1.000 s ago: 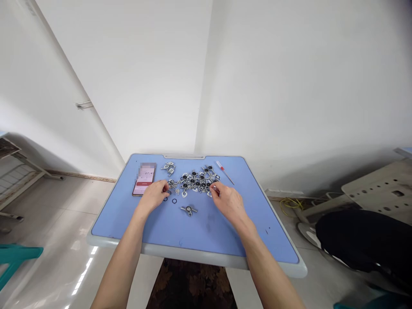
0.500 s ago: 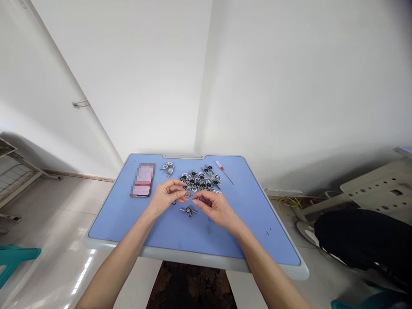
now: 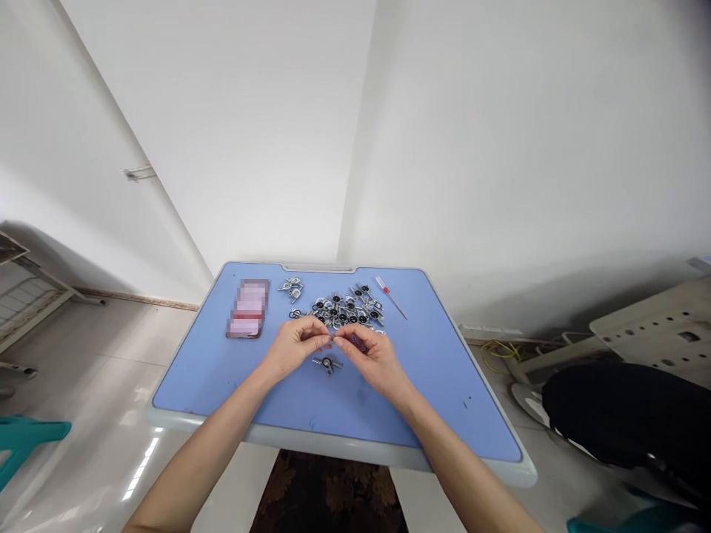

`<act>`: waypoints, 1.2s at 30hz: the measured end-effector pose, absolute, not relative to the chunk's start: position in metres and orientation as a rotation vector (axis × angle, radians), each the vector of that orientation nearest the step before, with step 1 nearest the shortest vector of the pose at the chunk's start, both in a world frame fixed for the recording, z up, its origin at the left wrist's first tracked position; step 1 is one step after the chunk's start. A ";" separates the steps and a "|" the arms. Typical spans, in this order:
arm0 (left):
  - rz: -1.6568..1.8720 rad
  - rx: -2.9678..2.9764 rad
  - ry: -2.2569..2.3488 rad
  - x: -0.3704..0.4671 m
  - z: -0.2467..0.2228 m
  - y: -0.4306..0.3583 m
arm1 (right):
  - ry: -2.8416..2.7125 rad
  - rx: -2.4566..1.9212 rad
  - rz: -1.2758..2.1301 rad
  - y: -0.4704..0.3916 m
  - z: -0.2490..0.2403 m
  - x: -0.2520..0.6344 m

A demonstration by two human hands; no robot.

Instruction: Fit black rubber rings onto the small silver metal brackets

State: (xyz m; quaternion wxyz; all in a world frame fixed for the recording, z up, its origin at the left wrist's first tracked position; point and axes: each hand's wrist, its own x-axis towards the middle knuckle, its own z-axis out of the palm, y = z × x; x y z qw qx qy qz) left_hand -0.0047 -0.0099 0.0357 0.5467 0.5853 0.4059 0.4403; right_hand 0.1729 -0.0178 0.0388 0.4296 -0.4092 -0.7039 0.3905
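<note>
My left hand (image 3: 294,349) is closed, thumb and fingers pinched on a small metal ring part that its fingertips mostly hide. Its tips meet those of my right hand (image 3: 373,359), also closed. A dark reddish, see-through piece (image 3: 358,343) shows inside the right hand's curled fingers; its full shape is hidden. Just below the hands a metal fitting with wing-like arms (image 3: 327,364) lies on the blue tabletop (image 3: 333,407). Behind the fingers spreads a heap of metal fittings with black round centres (image 3: 351,305), its near edge partly covered.
A phone (image 3: 247,309) lies at the table's left, beside a small group of metal parts (image 3: 292,289). At the back right is a thin screwdriver-like tool with a red band (image 3: 391,297). A white wall (image 3: 278,133) stands behind the table; a black seat (image 3: 605,414) is at right.
The fingertips of both hands have come together over the small ring part, which showed plainly between them before. The left hand has shifted slightly down, uncovering a metal part behind it.
</note>
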 end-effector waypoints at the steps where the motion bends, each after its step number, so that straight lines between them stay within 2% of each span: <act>1: 1.072 1.360 0.959 -0.005 0.036 -0.008 | -1.758 -1.022 0.982 -0.018 0.039 0.172; 6: 1.170 1.287 0.954 -0.004 0.036 -0.003 | -1.795 -1.024 0.985 -0.018 0.041 0.170; 14: 1.091 1.298 0.912 -0.005 0.031 -0.003 | -1.716 -1.049 0.997 -0.016 0.040 0.173; 23: 0.815 1.753 0.917 -0.025 0.042 -0.005 | -2.077 -0.998 1.004 -0.012 0.052 0.194; 36: 0.720 1.814 1.078 -0.024 0.034 -0.003 | -2.374 -0.916 1.080 -0.015 0.051 0.195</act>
